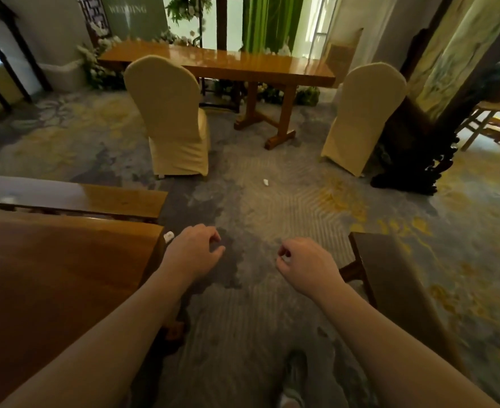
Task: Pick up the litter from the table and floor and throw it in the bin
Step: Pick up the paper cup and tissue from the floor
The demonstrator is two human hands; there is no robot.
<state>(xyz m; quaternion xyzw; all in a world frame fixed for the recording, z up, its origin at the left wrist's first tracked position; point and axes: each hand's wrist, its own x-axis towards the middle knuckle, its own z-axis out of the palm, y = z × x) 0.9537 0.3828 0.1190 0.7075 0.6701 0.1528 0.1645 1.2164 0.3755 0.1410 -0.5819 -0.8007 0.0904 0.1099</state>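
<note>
A small white scrap of crumpled paper (265,181) lies on the patterned carpet between the two covered chairs, well ahead of both hands. Another small white piece (169,236) sits at the right corner of the near wooden table (66,275), just left of my left hand (195,248). That hand hovers past the table edge with its fingers loosely curled and apart, holding nothing. My right hand (304,260) hangs over the carpet with its fingers curled in against the thumb. Its palm is hidden, and nothing shows in it. No bin is in view.
Two chairs in cream covers (172,119) (363,113) stand before a long wooden table (228,64). A wooden bench (95,198) runs behind the near table, with a blurred pale spot (7,198) on it. A dark bench (395,275) is on my right, and a carved dark stand (413,148) beyond it.
</note>
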